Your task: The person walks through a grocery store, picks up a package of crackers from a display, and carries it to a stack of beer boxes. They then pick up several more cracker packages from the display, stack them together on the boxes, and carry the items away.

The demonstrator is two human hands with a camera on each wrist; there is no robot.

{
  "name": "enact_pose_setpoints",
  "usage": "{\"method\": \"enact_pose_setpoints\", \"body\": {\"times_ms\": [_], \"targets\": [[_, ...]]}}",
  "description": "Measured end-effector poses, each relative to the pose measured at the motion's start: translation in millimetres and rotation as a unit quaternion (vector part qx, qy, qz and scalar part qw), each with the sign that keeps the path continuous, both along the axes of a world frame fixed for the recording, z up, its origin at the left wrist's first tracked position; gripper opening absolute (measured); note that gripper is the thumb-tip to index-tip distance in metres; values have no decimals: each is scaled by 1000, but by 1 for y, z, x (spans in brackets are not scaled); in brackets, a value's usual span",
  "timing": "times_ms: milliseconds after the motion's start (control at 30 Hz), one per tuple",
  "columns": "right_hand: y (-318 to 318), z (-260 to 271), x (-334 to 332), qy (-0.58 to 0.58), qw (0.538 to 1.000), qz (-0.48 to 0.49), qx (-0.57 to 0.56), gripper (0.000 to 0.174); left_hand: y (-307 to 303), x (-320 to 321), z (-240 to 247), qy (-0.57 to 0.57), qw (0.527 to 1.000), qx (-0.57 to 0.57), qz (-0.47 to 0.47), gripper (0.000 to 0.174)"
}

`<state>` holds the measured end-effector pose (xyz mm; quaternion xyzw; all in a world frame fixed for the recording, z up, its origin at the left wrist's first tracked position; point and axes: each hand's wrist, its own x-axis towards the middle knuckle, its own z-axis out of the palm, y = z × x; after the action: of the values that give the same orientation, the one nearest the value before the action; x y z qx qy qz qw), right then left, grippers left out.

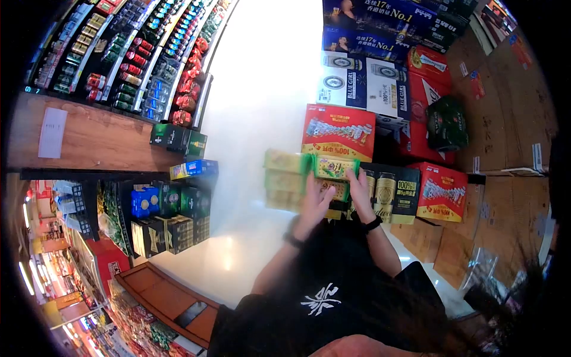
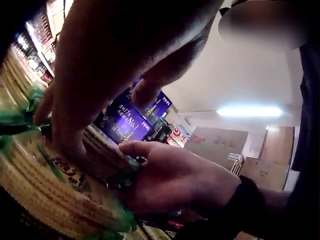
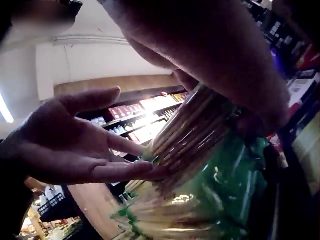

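Note:
A packet of crackers (image 1: 334,169) in clear wrap with green ends lies across the top of other cracker packets. My right hand (image 1: 360,194) grips its right end, thumb along the side in the left wrist view. At the opposite end, my left hand (image 1: 317,201) touches the wrap with straight fingers, its thumb lifted away in the right wrist view. Beneath it, a similar packet (image 1: 340,191) shows between my wrists. More pale yellow packets (image 1: 284,181) are stacked just left of my left hand, blurred in the head view.
Red beer cartons (image 1: 339,134) stand beyond my hands, with blue-and-white cartons (image 1: 345,80) behind them. A black-and-gold carton (image 1: 394,190) is to the right. Shelves of cans (image 1: 128,65) line the left, beside a wooden counter (image 1: 89,134). Pale floor (image 1: 262,71) runs between.

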<state>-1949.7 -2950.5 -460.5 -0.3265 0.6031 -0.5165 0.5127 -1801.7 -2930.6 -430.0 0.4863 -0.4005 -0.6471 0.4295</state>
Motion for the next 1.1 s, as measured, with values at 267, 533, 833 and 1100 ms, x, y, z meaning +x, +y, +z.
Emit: {"method": "enact_pose_setpoints", "body": {"times_ms": [267,533,833,1100], "targets": [[0,-6,11,84,996,-10,-13,36,8,6,-3,-56,998,-2,-36,91],[2,-5,10,209,977,27,20,45,7,0,-7,0,999,-30,-27,95],[3,-32,2,153,986,55,-25,56,30,8,-7,1,999,-12,-35,99],[27,-11,13,295,955,-33,-7,71,85,45,-10,-33,999,-10,-1,94]]}}
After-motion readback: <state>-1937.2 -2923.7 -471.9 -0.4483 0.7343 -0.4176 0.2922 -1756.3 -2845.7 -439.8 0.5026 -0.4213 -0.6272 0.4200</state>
